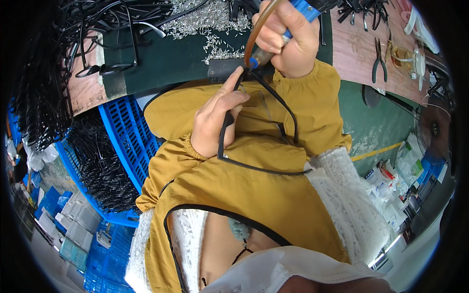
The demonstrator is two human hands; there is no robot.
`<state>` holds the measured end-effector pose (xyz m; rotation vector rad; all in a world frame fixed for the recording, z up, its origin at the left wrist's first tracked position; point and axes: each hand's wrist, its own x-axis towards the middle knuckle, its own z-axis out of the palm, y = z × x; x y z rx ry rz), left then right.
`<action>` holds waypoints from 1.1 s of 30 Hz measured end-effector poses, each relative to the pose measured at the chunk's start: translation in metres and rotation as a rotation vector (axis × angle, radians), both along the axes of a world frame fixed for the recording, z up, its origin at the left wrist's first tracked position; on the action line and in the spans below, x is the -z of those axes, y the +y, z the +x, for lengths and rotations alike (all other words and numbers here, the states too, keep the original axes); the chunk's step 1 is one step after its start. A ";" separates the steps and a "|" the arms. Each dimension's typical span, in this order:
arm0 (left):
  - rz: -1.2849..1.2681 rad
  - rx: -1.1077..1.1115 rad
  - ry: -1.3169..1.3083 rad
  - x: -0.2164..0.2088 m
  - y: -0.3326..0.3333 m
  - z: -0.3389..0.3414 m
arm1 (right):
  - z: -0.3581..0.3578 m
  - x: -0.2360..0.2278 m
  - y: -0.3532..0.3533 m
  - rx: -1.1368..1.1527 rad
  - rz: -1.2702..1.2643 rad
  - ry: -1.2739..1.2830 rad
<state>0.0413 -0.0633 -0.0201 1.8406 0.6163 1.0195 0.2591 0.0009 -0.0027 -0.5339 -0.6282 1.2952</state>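
My left hand (215,119) grips a thin black frame that looks like an eyeglass frame (259,169), its index finger stretched toward the tool tip. One slim arm of the frame bends across my lap; another curves down on the right. In my right hand (295,41) is a blue and metal powered hand tool (305,9), fingers wrapped round its body. A brown hose (260,28) arches to its blue-ringed tip, which meets the frame just beyond the left fingertip, over a small dark block (222,70) at the bench edge. The exact contact point is hidden.
Many small silvery pins or screws (195,19) lie heaped on the dark green mat (171,63). Black frames and strips (44,63) pile up on the left, more fill a blue basket (129,136) below. Pliers (379,63) and a clear cup (403,57) lie right.
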 end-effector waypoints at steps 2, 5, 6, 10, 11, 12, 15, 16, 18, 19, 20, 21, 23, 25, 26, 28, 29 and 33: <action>-0.103 0.043 0.017 -0.002 -0.001 -0.006 | 0.007 0.002 0.004 0.058 0.014 0.062; -0.433 -0.110 -0.172 -0.010 0.003 -0.027 | 0.023 -0.011 -0.008 0.243 0.094 -0.164; -0.530 -0.204 -0.281 -0.013 0.010 -0.040 | 0.029 -0.017 -0.017 0.381 0.084 -0.346; -0.423 -0.493 -0.397 -0.028 0.028 -0.106 | 0.014 0.004 -0.102 0.762 0.068 -0.996; -0.371 -0.445 -0.461 -0.028 0.026 -0.118 | -0.003 0.027 -0.123 0.470 0.164 -0.994; -0.357 -0.427 -0.437 -0.027 0.027 -0.128 | -0.014 0.054 -0.134 0.259 0.313 -1.094; -0.577 -0.549 -0.460 -0.017 0.015 -0.133 | -0.035 0.145 -0.126 -0.107 0.178 -1.644; -0.641 -0.540 -0.488 -0.015 0.010 -0.132 | -0.035 0.169 -0.108 -0.277 0.064 -1.801; -0.705 -0.517 -0.482 -0.016 0.002 -0.128 | -0.044 0.189 -0.077 -0.340 -0.020 -1.920; -0.664 -0.526 -0.486 -0.019 -0.001 -0.129 | -0.055 0.183 -0.066 -0.355 0.022 -2.004; -0.637 -0.486 -0.537 -0.022 -0.002 -0.130 | -0.070 0.166 -0.059 -0.392 0.059 -1.956; -0.586 -0.517 -0.518 -0.027 -0.002 -0.135 | -0.088 0.140 -0.056 -0.433 0.127 -1.846; -0.541 -0.640 -0.443 -0.036 0.002 -0.147 | -0.122 0.068 -0.053 -0.512 0.333 -1.425; -0.577 -0.880 -0.316 -0.041 0.010 -0.161 | -0.128 -0.011 -0.039 -0.449 0.502 -1.099; -0.520 -0.948 -0.237 -0.041 0.014 -0.167 | -0.116 -0.043 -0.026 -0.326 0.572 -1.127; -0.372 -1.025 -0.007 -0.043 0.025 -0.182 | -0.080 -0.087 0.007 0.303 0.517 -1.529; -0.304 -1.023 0.076 -0.045 0.031 -0.190 | -0.064 -0.096 0.015 0.500 0.574 -1.579; -0.253 -1.152 0.550 -0.055 0.060 -0.196 | -0.013 -0.072 -0.036 0.815 0.523 -1.040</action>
